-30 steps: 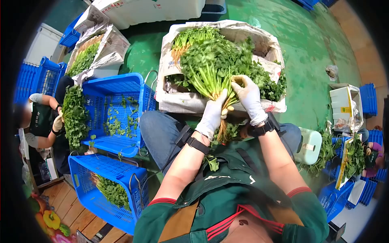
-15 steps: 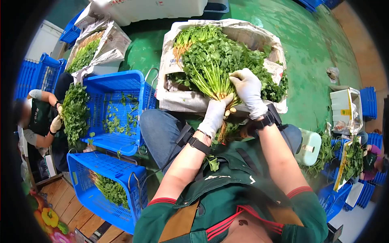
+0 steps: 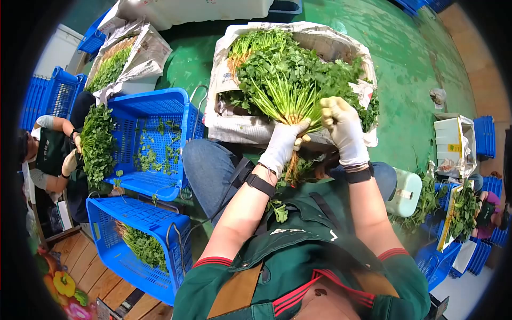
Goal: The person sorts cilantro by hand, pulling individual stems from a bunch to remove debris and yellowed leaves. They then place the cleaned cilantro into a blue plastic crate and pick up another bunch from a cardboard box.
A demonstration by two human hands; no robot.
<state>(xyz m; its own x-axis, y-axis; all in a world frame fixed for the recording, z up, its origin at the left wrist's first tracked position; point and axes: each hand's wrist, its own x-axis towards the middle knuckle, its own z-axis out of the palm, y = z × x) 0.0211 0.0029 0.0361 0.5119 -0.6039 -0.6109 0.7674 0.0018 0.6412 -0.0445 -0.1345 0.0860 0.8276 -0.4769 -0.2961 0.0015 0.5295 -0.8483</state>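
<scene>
My gloved left hand (image 3: 284, 143) is closed around the base of a bunch of cilantro (image 3: 285, 98), its stems fanned out and leaves pointing away from me. Roots hang below the fist. To the right of the stems is my gloved right hand (image 3: 341, 128), its fingers curled together; whatever is in them, if anything, is hidden. Behind the bunch, a white box (image 3: 234, 130) lined with newspaper holds more leafy greens, some with orange-brown roots at its far left.
Blue crates (image 3: 144, 186) stand at my left, with leaf scraps and greens inside. Beyond them a co-worker (image 3: 50, 154) handles another bunch. A pale green container (image 3: 405, 194) is by my right knee. Another person (image 3: 488, 208) works at far right.
My right hand has moved right, away from the stems, and its fingers have curled in. My left hand keeps its hold on the bunch, whose stems now spread wider.
</scene>
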